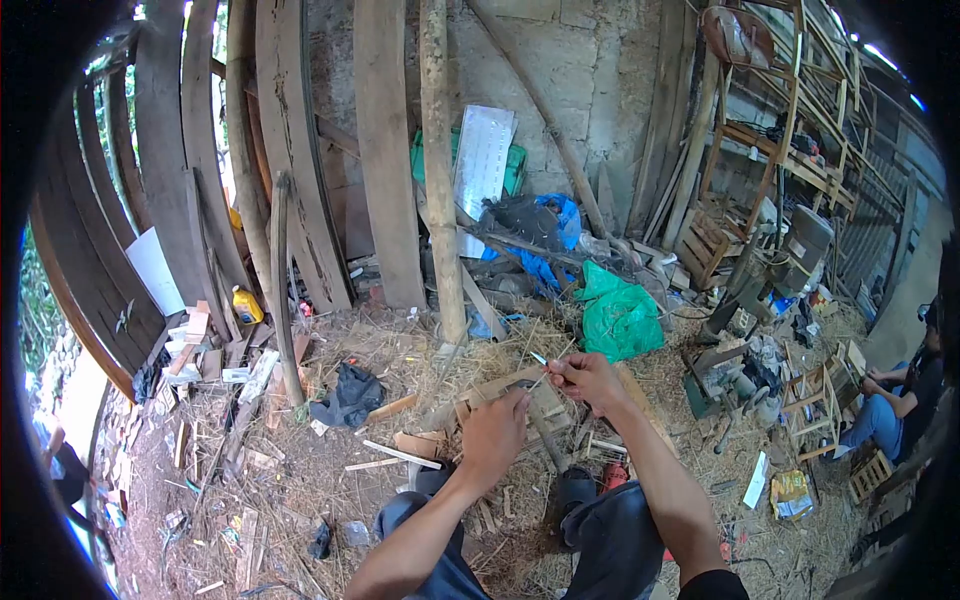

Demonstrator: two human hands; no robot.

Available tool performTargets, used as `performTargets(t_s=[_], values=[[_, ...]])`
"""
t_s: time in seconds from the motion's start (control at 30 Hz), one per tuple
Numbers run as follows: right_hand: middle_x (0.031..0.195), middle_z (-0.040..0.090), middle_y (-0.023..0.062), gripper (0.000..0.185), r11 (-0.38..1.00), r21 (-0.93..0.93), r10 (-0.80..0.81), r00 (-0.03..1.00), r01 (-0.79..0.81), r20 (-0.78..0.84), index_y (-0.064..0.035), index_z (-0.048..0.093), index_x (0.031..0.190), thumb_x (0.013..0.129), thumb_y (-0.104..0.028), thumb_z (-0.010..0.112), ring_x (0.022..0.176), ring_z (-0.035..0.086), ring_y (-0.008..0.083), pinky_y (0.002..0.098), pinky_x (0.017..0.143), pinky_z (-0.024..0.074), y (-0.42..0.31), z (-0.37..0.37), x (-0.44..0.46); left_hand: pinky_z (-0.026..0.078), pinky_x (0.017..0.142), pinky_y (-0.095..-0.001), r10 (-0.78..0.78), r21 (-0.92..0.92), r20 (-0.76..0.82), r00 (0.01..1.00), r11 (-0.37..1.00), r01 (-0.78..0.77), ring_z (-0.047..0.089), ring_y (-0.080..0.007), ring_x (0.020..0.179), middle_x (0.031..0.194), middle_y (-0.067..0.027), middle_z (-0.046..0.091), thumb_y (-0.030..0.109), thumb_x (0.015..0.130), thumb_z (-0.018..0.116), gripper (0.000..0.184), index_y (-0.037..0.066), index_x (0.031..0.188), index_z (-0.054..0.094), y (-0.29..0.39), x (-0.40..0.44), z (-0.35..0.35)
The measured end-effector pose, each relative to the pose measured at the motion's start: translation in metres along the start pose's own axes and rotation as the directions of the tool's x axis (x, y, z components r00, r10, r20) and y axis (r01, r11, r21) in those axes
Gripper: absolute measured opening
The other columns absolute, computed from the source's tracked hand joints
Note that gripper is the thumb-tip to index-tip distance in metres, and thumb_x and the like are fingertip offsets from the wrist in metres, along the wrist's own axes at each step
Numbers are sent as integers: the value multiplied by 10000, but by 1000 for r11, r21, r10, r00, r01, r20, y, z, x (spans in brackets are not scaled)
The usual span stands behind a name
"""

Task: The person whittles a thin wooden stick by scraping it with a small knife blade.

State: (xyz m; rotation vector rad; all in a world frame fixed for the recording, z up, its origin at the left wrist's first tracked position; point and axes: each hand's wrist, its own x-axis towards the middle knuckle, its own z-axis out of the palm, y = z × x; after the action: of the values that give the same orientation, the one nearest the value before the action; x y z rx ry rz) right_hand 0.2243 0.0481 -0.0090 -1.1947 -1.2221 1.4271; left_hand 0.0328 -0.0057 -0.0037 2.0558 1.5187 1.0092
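Observation:
My right hand is closed around the handle of a small knife, whose short bright blade points up and to the left. Just left of it, my left hand is closed, with thumb and fingers pinched together. A thin pale sliver seems to run between the two hands, but it is too small to make out surely. Below the hands, between my knees, stands a wooden block on a post. Pale wood strips lie on the ground by my left leg.
A green plastic bag lies ahead, right of an upright pole. A black bag and a yellow bottle are at left. Wood scraps litter the ground. Another person sits at far right, near wooden frames.

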Motion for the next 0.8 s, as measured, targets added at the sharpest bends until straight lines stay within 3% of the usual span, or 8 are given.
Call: performTargets(t_s=[0.17,0.27,0.33,0.4,0.57,0.67,0.8], values=[[647,555,2,238,995,18,-97,995,97,-12,24,645,842,905,-201,598,459,386,43,205,405,281,18,9,0,459,572,-472,163,-91,-58,985,982,-168,596,-404,668,680,-200,608,193,895,524,152,79,914,623,-28,8,13],[646,561,0,234,993,83,-88,995,85,42,11,634,822,913,-198,584,472,402,39,202,419,301,10,20,-6,443,567,-470,114,-206,-40,993,971,-120,588,-411,664,679,-208,600,165,892,525,146,66,936,623,-28,10,8],[653,566,-8,227,986,-30,-158,972,166,171,9,631,859,923,-199,567,480,413,31,196,431,316,6,34,-10,440,565,-464,74,-217,-54,996,972,-84,586,-413,660,679,-212,597,148,892,523,141,56,938,619,-18,12,-5],[672,573,-12,221,981,-18,-186,959,194,215,5,632,906,931,-200,554,481,421,26,193,437,328,6,40,-10,438,562,-458,38,-231,-67,997,972,-53,583,-415,656,680,-215,594,132,892,521,137,45,939,616,-16,14,-8],[697,581,-2,207,972,72,-229,973,226,37,-4,622,991,940,-184,532,514,440,23,189,461,343,5,34,-7,432,533,-397,75,-315,-158,985,941,-122,581,-376,594,667,-218,581,135,900,531,139,16,912,601,-30,17,1],[701,583,4,248,951,31,-305,951,307,-54,-13,602,1045,957,-221,499,525,421,22,183,464,327,15,28,-1,423,521,-387,45,-311,-134,990,946,-85,556,-357,554,643,-204,574,149,902,540,146,22,922,608,-31,17,0],[706,582,6,313,960,89,-262,963,267,-67,-26,590,1071,973,-289,450,523,387,23,180,460,302,6,24,-5,419,522,-380,-13,-280,-111,994,960,-19,551,-336,548,646,-191,582,157,909,537,155,24,924,614,-28,17,-7]])
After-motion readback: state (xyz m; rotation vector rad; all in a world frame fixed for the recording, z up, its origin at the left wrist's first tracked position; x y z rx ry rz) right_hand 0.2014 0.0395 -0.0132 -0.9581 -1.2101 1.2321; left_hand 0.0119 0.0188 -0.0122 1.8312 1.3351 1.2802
